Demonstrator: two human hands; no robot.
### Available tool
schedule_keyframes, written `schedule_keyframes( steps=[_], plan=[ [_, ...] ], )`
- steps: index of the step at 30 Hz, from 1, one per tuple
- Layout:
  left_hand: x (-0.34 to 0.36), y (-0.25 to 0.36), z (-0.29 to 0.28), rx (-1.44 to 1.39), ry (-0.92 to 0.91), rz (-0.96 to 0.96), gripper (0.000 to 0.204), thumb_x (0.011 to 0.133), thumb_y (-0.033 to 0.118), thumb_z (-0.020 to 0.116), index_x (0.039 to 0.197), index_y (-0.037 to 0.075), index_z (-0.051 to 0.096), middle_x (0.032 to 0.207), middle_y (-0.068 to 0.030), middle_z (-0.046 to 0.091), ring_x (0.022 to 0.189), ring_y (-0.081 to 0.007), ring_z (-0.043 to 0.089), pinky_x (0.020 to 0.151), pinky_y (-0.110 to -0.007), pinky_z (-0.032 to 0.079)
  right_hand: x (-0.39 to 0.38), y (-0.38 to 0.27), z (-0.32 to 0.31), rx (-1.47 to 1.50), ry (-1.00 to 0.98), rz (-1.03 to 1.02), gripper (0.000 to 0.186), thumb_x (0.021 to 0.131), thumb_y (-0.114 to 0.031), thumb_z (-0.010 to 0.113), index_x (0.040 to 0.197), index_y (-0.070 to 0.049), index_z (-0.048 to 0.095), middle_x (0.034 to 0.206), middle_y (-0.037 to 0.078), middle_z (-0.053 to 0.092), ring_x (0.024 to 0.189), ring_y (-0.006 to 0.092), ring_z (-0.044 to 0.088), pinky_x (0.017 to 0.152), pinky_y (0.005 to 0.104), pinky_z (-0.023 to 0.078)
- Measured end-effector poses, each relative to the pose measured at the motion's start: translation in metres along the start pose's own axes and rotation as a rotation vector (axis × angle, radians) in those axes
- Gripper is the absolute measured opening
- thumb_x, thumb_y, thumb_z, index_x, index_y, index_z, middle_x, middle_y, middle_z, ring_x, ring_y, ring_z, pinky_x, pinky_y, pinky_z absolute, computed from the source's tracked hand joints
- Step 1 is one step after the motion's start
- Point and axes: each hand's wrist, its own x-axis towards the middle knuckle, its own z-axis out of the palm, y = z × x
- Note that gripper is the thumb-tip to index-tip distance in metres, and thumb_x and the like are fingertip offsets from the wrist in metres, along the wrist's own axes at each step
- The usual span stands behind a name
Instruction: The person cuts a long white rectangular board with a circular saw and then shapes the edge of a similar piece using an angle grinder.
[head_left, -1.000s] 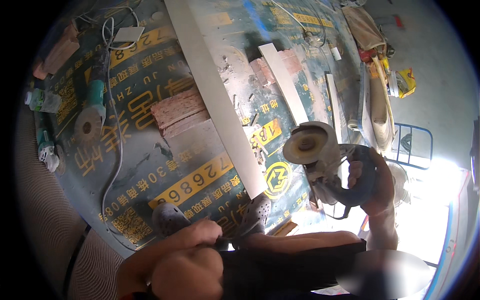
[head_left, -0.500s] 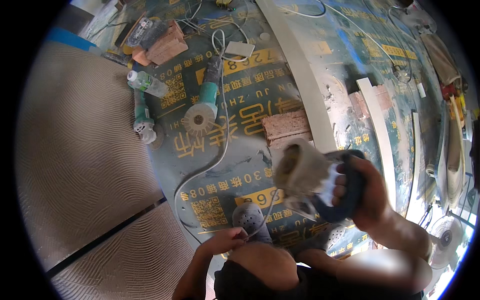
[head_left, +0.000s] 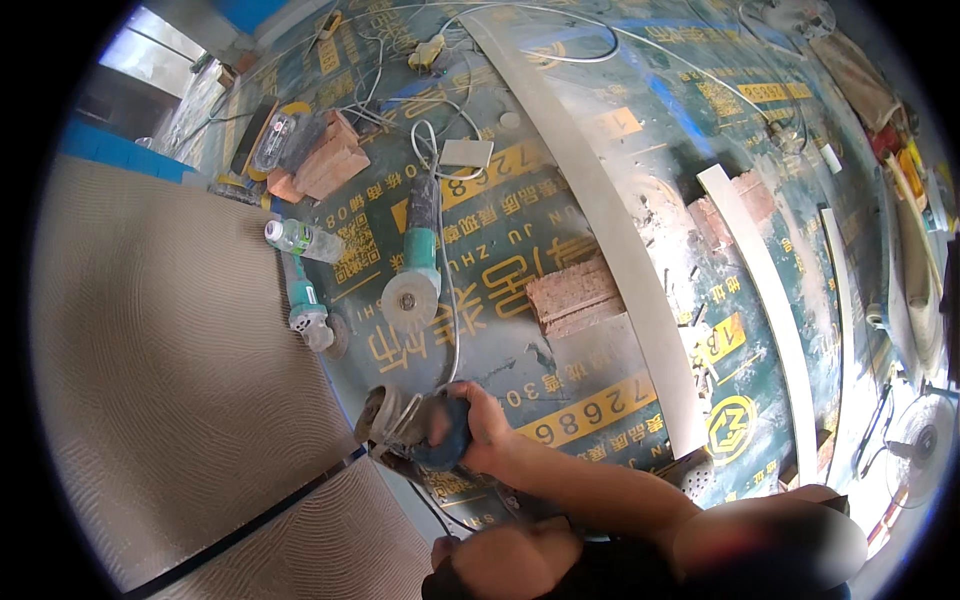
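My right hand (head_left: 486,428) is closed round the dark blue grip of a dusty corded power tool (head_left: 385,415) with a round, cup-like grey head. It is above the floor, beside the edge of a ridged, mortar-coated slab. My left hand (head_left: 444,550) barely shows at the lower edge, close to a dark cable, and its fingers are mostly hidden. Ahead of the tool lies a green angle grinder (head_left: 421,250) with a pale disc. A smaller green grinder (head_left: 308,312) lies against the slab, under a clear plastic bottle (head_left: 305,241).
The combed-mortar slab (head_left: 190,340) fills the left side. Long pale strips (head_left: 585,180) run across the printed green floor covering, near red bricks (head_left: 575,298). White cables loop toward the back. At the right edge stands a fan (head_left: 915,440).
My right hand has carried the power tool from the right across to the left, near the slab edge. My left hand has dropped back to the lower edge. The view has shifted slightly.
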Motion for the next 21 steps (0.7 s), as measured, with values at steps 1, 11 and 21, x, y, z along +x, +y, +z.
schedule_keyframes(
  steps=[1,11,21],
  plan=[
    [0.0,0.004,0.003,0.012,-0.002,-0.016,0.03,0.092,0.015,0.065,0.114,-0.004,0.056,0.104,-0.0174,0.068,0.094,-0.0258,0.065,0.083,-0.039,0.053,0.013,-0.001,-0.013,0.023,-0.016,0.031,0.026,0.092,-0.03,0.052,0.087,-0.005,0.055,0.07,0.011,0.058,0.061,0.0287,0.056,0.062,0.0427,0.05],
    [-0.006,0.109,0.042,0.301,-0.254,-0.065,0.048,0.089,0.03,0.071,0.124,0.0,0.056,0.121,-0.0207,0.062,0.114,-0.0315,0.057,0.1,-0.047,0.043,0.075,-0.016,-0.064,0.2,0.096,0.063,0.028,0.095,-0.028,0.048,0.094,-0.001,0.056,0.075,0.013,0.061,0.069,0.0293,0.06,0.072,0.0445,0.054],
    [-0.098,0.327,0.082,0.82,-0.878,-0.042,0.066,0.086,0.044,0.077,0.134,0.003,0.057,0.138,-0.024,0.056,0.133,-0.0373,0.049,0.116,-0.054,0.033,0.031,-0.042,-0.04,-0.378,0.23,0.076,0.039,0.101,-0.04,0.053,0.106,-0.002,0.061,0.097,0.013,0.07,0.082,0.0255,0.07,0.074,0.0423,0.059]
  ],
)
